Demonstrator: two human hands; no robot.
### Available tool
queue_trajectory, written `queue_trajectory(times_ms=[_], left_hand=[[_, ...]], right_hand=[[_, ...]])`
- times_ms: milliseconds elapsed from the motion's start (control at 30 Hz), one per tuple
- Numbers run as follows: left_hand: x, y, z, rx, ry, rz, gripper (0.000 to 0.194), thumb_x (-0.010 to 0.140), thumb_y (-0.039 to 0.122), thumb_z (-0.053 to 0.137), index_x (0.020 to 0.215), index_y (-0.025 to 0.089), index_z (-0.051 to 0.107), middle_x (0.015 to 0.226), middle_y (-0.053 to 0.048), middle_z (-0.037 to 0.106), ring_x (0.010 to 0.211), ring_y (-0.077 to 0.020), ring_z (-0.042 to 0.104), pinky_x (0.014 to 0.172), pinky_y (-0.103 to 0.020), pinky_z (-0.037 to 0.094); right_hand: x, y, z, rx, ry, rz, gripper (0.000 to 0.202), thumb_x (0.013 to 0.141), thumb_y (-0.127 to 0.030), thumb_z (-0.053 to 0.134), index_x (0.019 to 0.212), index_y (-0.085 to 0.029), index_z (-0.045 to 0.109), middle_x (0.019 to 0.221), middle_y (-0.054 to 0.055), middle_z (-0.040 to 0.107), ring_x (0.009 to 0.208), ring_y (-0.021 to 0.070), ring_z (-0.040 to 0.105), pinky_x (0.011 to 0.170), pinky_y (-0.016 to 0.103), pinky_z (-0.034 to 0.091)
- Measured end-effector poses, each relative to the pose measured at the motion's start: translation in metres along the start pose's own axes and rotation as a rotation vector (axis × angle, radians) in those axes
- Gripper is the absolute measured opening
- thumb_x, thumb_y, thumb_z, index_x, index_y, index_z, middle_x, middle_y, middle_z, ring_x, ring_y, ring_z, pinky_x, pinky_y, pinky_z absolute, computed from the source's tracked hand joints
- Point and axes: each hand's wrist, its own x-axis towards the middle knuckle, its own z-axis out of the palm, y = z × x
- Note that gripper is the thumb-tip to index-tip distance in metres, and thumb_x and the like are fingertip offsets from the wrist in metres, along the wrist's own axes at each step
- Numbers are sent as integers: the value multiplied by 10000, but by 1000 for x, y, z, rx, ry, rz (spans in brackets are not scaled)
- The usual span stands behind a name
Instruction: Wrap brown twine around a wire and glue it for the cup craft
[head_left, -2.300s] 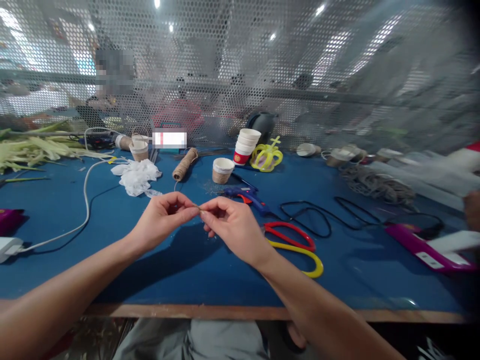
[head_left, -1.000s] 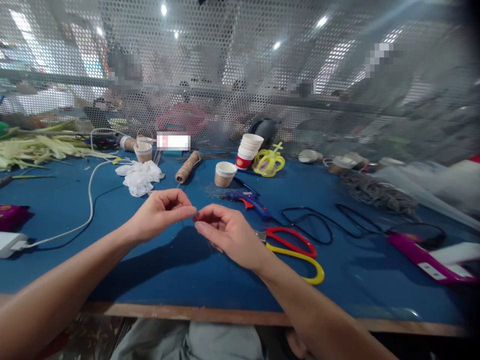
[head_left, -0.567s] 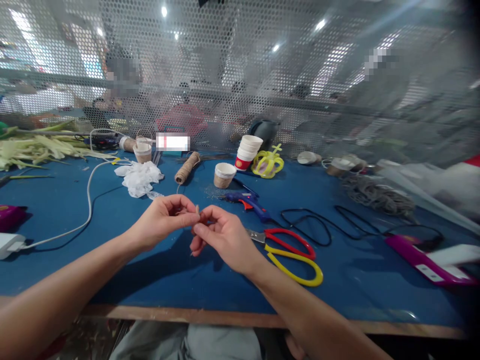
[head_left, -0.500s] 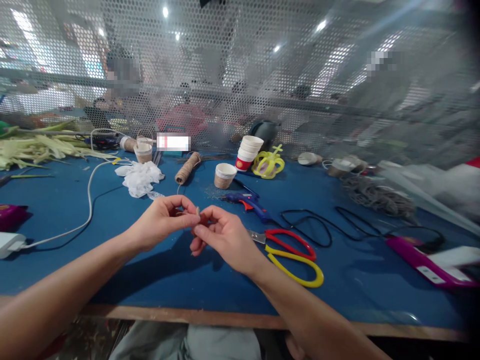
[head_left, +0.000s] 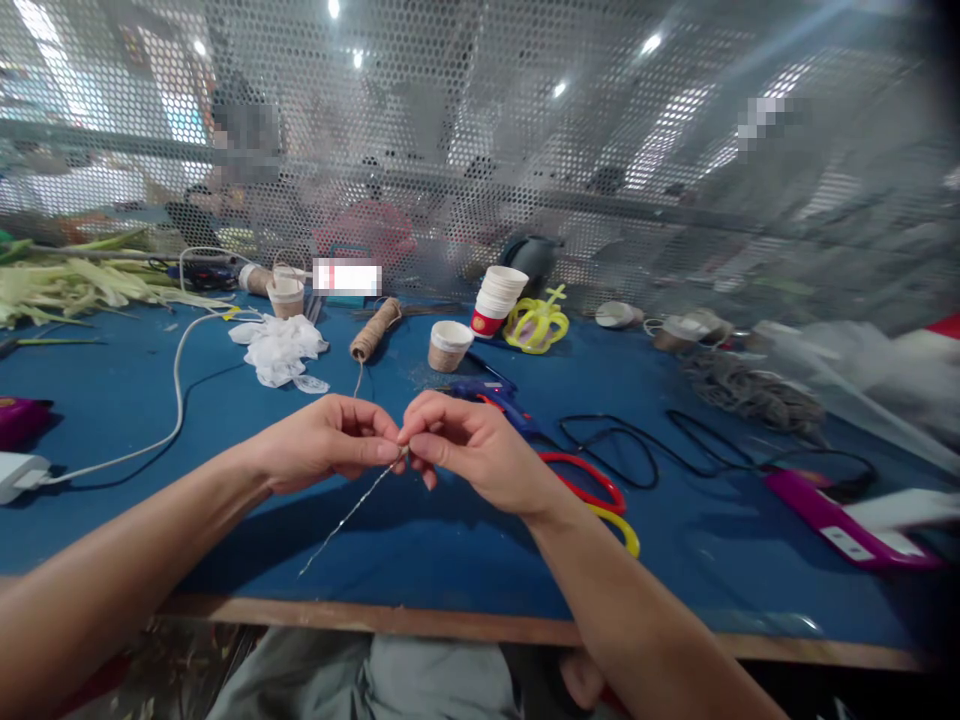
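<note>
Fingertips pinched together, my left hand [head_left: 322, 440] and my right hand [head_left: 484, 450] meet over the table, both on a piece of twine. From the pinch a thin, pale, shiny strand [head_left: 341, 523] hangs down to the left; whether it is the twine's own end I cannot tell. Beyond my left hand lies a spool of brown twine [head_left: 375, 330], its line running toward that hand. A blue glue gun [head_left: 510, 412] rests just past my right hand. My right forearm partly covers the scissors [head_left: 592, 485] with red and yellow handles.
A twine-wrapped paper cup [head_left: 448, 355], stacked paper cups [head_left: 499, 300] and a yellow crown-shaped piece [head_left: 537, 328] stand farther back. Crumpled white cloth [head_left: 281, 350] lies left. Black cable [head_left: 622, 440] runs right to a purple power strip [head_left: 847, 530]. Perforated metal screen [head_left: 450, 130] stands behind.
My right hand has risen and turned, shifting slightly right. The shiny strand now shows below the pinch. More of the scissors is covered by my right arm.
</note>
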Motion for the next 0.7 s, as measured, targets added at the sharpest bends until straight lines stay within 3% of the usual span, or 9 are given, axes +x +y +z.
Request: queue_trajectory(times_ms=[133,367,500,700], left_hand=[[1,0,-1,179,87,103,202,695,325,628,693,129,582,606,11,555,459,-44,344,431,-194,231],[2,-8,2,798,413,538,117,788,247,511,737,152,555,625,13,535,531,-80,423,506,-203,340],[0,-8,4,974,447,681,100,803,196,486,735,164,553,679,-16,569,604,-103,485,567,-214,378],[0,-8,5,1027,432,674,117,814,212,467,732,172,542,683,-16,560,608,-107,485,581,-215,380]], right_hand=[[1,2,-2,-1,49,40,103,750,-263,610,745,-161,594,645,-17,561,566,86,544,487,207,469],[4,5,0,20,186,130,160,729,-295,626,747,-139,591,547,-37,567,457,59,512,461,189,430],[4,6,2,25,199,163,186,713,-316,639,745,-138,593,529,-41,565,446,62,510,460,196,429],[2,4,2,-32,206,178,212,716,-345,629,718,-138,583,521,-40,554,450,67,507,465,203,432]])
